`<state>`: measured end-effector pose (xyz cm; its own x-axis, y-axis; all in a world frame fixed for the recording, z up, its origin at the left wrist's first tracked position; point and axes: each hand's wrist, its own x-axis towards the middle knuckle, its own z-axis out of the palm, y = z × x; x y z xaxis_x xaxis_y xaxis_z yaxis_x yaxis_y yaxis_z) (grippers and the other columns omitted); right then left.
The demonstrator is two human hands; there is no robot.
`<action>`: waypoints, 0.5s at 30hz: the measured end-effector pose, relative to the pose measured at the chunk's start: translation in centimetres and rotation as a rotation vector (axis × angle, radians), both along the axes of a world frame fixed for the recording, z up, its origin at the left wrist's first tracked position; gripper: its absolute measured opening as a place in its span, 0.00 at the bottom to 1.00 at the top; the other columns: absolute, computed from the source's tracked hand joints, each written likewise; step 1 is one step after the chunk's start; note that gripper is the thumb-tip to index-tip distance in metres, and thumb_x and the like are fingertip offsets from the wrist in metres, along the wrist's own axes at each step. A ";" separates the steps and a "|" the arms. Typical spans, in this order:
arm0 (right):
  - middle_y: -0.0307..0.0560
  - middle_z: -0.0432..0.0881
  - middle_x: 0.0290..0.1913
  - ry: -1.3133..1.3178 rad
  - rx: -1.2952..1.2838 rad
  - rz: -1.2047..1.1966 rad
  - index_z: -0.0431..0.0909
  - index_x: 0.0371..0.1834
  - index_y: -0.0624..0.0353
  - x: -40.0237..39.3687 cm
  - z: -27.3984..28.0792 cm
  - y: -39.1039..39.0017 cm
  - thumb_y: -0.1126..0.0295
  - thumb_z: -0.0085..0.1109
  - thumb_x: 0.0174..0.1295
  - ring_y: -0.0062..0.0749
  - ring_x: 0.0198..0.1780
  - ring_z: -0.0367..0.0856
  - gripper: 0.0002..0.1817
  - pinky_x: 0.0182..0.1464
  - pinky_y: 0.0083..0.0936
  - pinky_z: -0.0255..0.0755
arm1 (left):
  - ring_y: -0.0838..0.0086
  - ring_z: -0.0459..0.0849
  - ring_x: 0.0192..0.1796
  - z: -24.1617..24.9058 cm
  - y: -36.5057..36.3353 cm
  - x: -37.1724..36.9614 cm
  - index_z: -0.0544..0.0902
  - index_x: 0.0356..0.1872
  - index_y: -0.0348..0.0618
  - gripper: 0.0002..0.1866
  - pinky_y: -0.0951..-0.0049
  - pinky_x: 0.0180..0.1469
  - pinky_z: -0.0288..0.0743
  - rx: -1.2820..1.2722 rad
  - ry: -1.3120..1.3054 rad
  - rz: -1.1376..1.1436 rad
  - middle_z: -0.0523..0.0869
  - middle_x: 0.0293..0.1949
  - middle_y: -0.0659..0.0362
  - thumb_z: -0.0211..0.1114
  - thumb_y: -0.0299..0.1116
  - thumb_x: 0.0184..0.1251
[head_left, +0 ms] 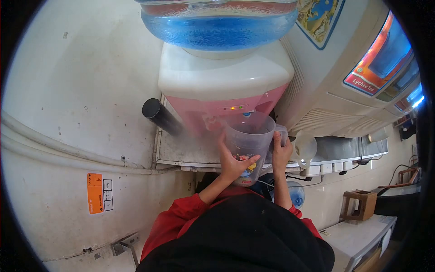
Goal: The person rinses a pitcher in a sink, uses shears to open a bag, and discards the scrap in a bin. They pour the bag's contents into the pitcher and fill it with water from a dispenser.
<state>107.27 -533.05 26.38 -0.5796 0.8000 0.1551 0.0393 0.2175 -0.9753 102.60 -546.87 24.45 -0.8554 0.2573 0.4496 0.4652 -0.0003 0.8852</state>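
Observation:
Between my hands is a clear plastic pitcher with a colourful cartoon print low on its side. My left hand wraps round its left side, thumb across the front. The fingers of my right hand close on the pitcher's handle at the right. The pitcher is held at the front of a pink and white water dispenser, its open top just below the small lights. A tap shows to the left of the pitcher. Whether water is running cannot be made out.
A large blue water bottle sits on the dispenser. Left of it stands a black cylinder. A beverage machine is at the right, with another clear pitcher below. A wooden stool rests on a white cabinet.

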 end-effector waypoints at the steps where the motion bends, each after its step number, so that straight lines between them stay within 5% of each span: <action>1: 0.45 0.79 0.26 0.018 0.012 -0.014 0.76 0.31 0.68 0.0 0.1 -0.1 0.56 0.57 0.57 0.23 0.29 0.72 0.20 0.34 0.22 0.66 | 0.62 0.64 0.57 -0.1 0.0 0.0 0.47 0.60 0.37 0.53 0.64 0.58 0.59 0.011 -0.003 -0.003 0.61 0.53 0.46 0.76 0.39 0.35; 15: 0.46 0.79 0.26 0.008 -0.001 0.004 0.76 0.33 0.68 0.0 -0.1 0.1 0.54 0.56 0.56 0.24 0.29 0.73 0.22 0.34 0.23 0.67 | 0.62 0.62 0.58 0.1 -0.1 0.1 0.47 0.60 0.37 0.54 0.64 0.59 0.57 -0.040 0.012 0.024 0.61 0.54 0.46 0.77 0.39 0.34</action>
<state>107.27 -532.98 26.29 -0.5815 0.7978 0.1592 0.0304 0.2168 -0.9757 102.68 -546.96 24.59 -0.8560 0.2546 0.4498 0.4754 0.0463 0.8785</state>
